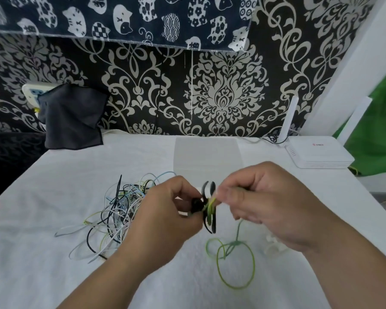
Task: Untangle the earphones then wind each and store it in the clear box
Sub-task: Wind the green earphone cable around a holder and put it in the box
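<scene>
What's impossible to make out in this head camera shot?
Head view: bundle between left hand and right hand, motion-blurred.
Head view: tangled pile, overlapping cords, earphone count unclear.
Head view: white item, partly hidden under the right hand.
Head view: clear box, faint, contents untellable.

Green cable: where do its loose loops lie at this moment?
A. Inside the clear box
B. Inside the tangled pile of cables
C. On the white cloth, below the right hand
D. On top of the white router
C: the green cable runs down from the right hand, which pinches it, and its loops lie on the white cloth, nearer than the clear box. The left hand pinches the black and white strap.
</scene>
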Available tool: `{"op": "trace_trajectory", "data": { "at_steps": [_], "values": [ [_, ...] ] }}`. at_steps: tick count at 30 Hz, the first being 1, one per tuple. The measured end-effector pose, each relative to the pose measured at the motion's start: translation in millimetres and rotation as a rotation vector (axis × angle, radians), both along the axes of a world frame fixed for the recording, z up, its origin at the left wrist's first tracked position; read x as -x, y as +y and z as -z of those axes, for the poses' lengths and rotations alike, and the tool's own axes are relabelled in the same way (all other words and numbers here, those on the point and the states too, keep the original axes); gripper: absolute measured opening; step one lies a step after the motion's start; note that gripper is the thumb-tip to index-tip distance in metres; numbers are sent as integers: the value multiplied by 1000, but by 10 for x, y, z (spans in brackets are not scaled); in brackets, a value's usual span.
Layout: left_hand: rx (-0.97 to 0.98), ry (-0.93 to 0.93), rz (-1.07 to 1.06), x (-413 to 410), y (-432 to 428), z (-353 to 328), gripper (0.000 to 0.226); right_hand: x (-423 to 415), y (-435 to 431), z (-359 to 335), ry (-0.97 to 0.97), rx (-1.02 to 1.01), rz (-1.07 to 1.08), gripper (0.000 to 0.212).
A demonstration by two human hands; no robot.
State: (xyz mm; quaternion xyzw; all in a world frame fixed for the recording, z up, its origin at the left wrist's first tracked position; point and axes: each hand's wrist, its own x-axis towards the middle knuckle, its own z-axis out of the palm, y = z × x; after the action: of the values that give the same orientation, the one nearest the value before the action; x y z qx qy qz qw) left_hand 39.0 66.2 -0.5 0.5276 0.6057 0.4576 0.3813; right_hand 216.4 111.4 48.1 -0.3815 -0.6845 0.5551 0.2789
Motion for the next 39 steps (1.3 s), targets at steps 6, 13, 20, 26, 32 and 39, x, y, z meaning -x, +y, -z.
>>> {"op": "trace_trajectory", "data": {
  "at_steps": [6,13,20,26,32,39],
  "values": [
    [-15,-71,146,-1,-7,3,31,-8,91,144,-62,-114,402,21],
    [-98,-386,137,-14,11,-20,22,35,141,325,-228,10,339,25],
    [-104,-554,-94,51,66,5,22,175,-5,379,-213,219,26,31],
    [-98,-298,-235,104,64,0,26,141,-11,300,-192,222,-64,33],
    [-181,200,-202,68,30,-22,27,116,-38,199,-169,59,-95,23],
    [-166,331,5,35,-5,1,25,13,36,135,-172,-179,148,17]
  ]
}}
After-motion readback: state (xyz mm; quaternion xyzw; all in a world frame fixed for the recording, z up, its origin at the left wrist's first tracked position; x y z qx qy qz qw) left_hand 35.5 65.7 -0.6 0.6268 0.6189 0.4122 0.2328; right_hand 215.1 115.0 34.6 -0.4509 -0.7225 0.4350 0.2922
